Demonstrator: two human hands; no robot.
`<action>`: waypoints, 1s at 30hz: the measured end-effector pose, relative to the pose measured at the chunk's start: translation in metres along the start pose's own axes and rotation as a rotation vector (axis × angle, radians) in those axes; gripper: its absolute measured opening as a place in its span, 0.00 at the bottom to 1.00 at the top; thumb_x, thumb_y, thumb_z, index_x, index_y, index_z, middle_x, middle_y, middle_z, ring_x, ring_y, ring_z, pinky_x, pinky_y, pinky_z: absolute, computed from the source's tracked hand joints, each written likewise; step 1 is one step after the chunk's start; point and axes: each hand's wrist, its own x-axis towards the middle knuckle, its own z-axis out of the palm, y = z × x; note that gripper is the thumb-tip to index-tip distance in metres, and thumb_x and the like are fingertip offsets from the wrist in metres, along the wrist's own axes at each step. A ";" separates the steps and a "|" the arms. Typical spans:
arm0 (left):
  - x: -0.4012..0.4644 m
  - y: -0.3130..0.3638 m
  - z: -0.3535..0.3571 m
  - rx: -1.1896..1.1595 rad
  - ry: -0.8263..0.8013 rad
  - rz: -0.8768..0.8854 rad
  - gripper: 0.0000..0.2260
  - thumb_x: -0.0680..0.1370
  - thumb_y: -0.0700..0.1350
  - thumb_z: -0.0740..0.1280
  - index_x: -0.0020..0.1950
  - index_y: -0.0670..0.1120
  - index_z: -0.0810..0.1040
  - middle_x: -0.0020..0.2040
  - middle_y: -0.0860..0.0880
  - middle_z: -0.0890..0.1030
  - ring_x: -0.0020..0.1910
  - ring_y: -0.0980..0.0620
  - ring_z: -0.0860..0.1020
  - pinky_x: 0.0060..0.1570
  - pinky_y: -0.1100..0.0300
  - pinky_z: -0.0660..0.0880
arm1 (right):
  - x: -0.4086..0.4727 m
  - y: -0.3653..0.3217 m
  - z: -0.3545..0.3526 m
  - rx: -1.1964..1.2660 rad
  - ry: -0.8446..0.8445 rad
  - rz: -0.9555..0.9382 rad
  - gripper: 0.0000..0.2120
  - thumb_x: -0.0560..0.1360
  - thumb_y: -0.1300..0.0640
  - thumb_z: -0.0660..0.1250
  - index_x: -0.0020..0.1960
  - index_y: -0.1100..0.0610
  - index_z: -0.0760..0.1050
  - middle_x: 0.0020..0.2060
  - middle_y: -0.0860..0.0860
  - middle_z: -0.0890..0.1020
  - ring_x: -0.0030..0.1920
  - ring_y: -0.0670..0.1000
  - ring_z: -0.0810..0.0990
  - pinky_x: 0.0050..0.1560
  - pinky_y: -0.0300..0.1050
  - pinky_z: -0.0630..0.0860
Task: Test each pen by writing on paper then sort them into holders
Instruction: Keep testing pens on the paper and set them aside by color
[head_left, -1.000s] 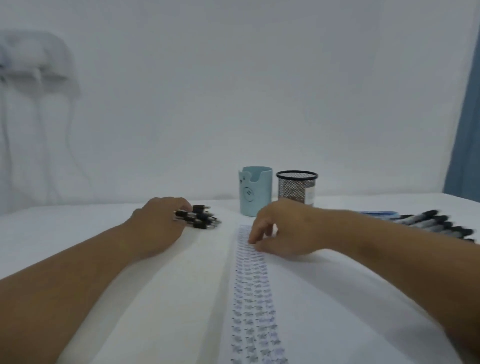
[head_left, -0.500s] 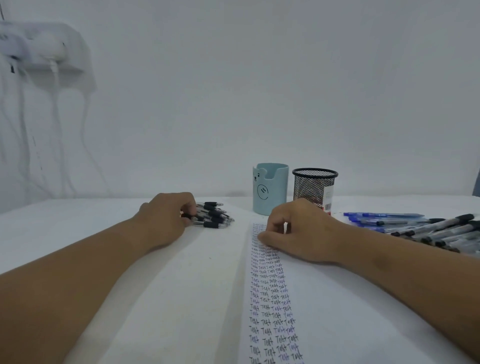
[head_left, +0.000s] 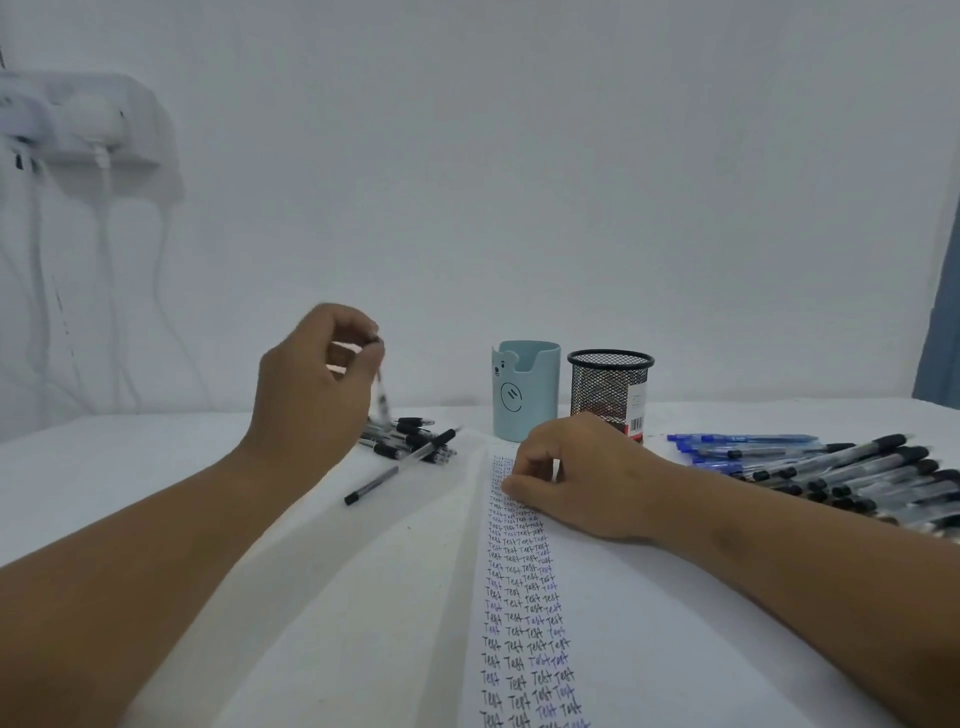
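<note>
My left hand (head_left: 311, 384) is raised above the table and pinches the top of a black pen (head_left: 382, 397), which hangs tip down and looks blurred. Below it lies a small pile of black pens (head_left: 410, 441), and one loose black pen (head_left: 397, 470) has slid out toward me. My right hand (head_left: 566, 478) rests on the white paper (head_left: 519, 597) with its fingers curled, holding nothing I can see; columns of "Test" are written down the paper. A light blue holder (head_left: 525, 389) and a black mesh holder (head_left: 609, 389) stand behind the paper.
Several blue pens (head_left: 743, 444) and a larger heap of black pens (head_left: 857, 478) lie at the right. A white wall is close behind the table. A white socket box with hanging cables (head_left: 78, 130) is on the wall at the left.
My left hand has lifted off the pen pile with one pen pinched in its fingers. One pen rolled out of the pile toward me. My right hand stayed on the paper.
</note>
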 end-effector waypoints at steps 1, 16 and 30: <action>0.000 0.006 0.002 -0.115 0.058 -0.072 0.06 0.79 0.38 0.69 0.49 0.49 0.77 0.47 0.51 0.83 0.39 0.56 0.81 0.44 0.63 0.77 | 0.000 0.000 0.000 0.029 0.010 0.018 0.08 0.77 0.48 0.70 0.43 0.51 0.84 0.37 0.46 0.84 0.39 0.46 0.80 0.46 0.46 0.79; -0.044 0.025 0.036 -0.225 -0.458 -0.420 0.03 0.75 0.39 0.75 0.46 0.40 0.83 0.41 0.44 0.87 0.44 0.44 0.86 0.46 0.56 0.82 | 0.011 -0.014 -0.023 1.437 0.278 0.470 0.28 0.81 0.35 0.53 0.54 0.56 0.81 0.35 0.52 0.78 0.31 0.51 0.74 0.36 0.43 0.69; -0.039 -0.011 0.032 0.281 -0.693 -0.076 0.11 0.76 0.42 0.73 0.53 0.57 0.76 0.47 0.57 0.82 0.46 0.55 0.77 0.46 0.66 0.73 | 0.011 -0.006 -0.027 1.415 0.317 0.425 0.26 0.83 0.44 0.52 0.46 0.62 0.78 0.28 0.57 0.74 0.30 0.57 0.80 0.30 0.42 0.74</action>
